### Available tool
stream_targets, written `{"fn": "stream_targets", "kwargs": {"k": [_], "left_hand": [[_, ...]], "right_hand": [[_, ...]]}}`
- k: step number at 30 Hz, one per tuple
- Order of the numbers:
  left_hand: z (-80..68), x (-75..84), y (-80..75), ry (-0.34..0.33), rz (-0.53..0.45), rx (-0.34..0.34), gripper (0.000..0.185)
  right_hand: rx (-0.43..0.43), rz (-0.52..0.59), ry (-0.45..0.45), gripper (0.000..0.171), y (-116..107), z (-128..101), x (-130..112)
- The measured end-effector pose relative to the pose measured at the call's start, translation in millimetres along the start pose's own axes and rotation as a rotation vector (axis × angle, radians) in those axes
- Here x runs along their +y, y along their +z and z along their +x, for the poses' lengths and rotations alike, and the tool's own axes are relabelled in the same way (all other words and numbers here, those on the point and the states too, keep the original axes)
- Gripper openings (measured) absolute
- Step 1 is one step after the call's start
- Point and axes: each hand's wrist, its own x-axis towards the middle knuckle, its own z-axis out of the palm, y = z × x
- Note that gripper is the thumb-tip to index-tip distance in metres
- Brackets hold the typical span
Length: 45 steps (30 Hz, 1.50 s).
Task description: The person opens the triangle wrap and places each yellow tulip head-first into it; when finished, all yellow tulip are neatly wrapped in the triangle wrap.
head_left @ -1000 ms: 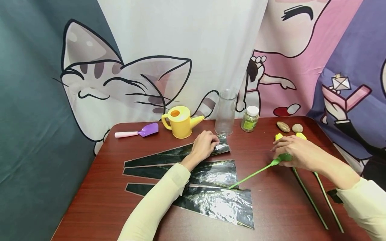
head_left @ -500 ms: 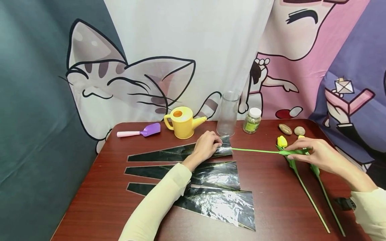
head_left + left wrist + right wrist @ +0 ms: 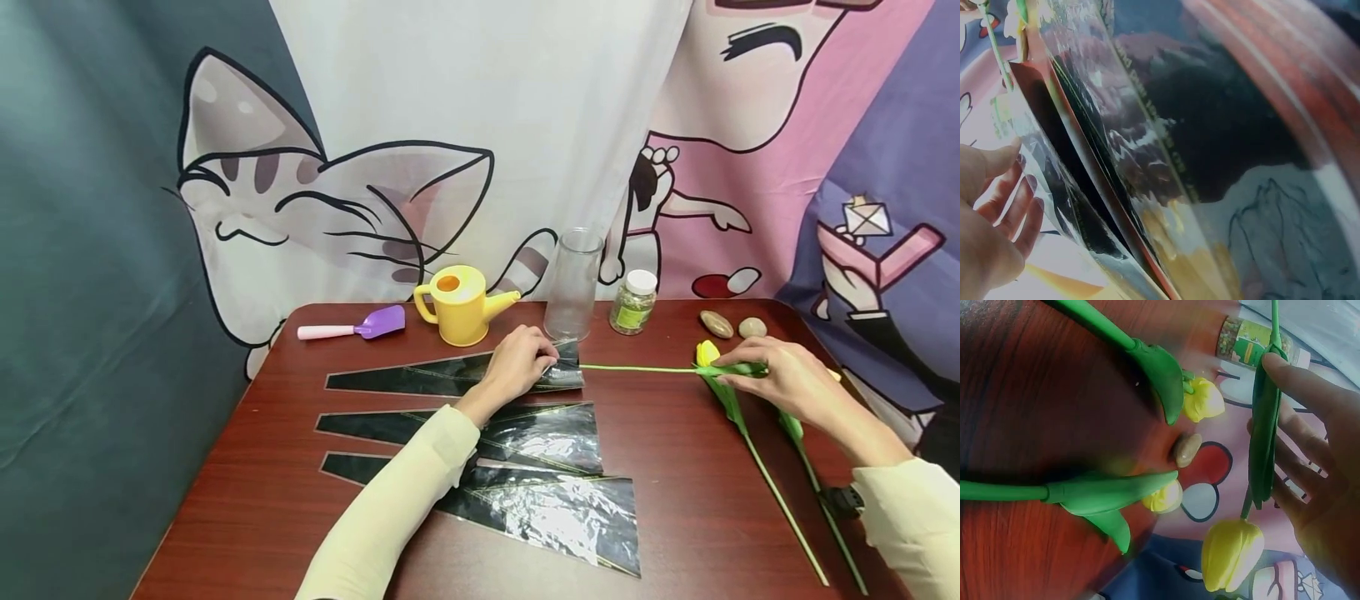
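Note:
My left hand [image 3: 517,367] pinches the uppermost of three tapered black-and-clear plastic flower sleeves [image 3: 420,379] near its wide right end. In the left wrist view, that sleeve [image 3: 1066,194] gapes between its two layers. A yellow artificial tulip is pinched by its green leaves [image 3: 1264,425] in my right hand [image 3: 791,383]. Its stem [image 3: 637,368] runs leftward, level, up to the sleeve's mouth; how far the tip lies inside is hidden. Below my right hand lie two more tulips, with a yellow bloom [image 3: 707,353] and long stems [image 3: 780,500].
Two more sleeves [image 3: 555,437] lie below the held one, partly under my left forearm. Along the back stand a yellow watering can [image 3: 461,312], a clear glass vase [image 3: 573,287] and a lidded jar [image 3: 633,304]. A purple shovel [image 3: 382,322] and two stones [image 3: 717,324] lie there too.
My right hand has swung the tulip up and right, so its stem, slanting down-left before, now points level at the top sleeve's mouth. The left hand stays at the sleeve; the view has shifted slightly.

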Motion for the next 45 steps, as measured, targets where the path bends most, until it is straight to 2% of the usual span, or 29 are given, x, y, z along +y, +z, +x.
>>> {"fn": "stream_targets", "kwargs": {"k": [12, 19, 26, 36, 45], "left_hand": [[-1.1, 1.6, 4.4, 0.006, -0.006, -0.002, 0.006], [-1.1, 1.8, 5.0, 0.016, -0.005, 0.01, 0.006], [-0.9, 4.0, 4.7, 0.028, -0.013, 0.017, 0.005], [0.2, 7.9, 4.8, 0.038, -0.019, 0.008, 0.006], [0.6, 8.0, 8.0, 0.037, -0.02, -0.001, 0.006]], "right_hand": [[0.022, -0.004, -0.034, 0.029, 9, 9, -6], [0.016, 0.036, -0.067, 0.028, 20, 18, -14], [0.017, 0.119, -0.102, 0.028, 34, 40, -33], [-0.021, 0.192, -0.086, 0.022, 68, 68, -59], [-0.065, 0.222, -0.043, 0.019, 85, 72, -67]]}}
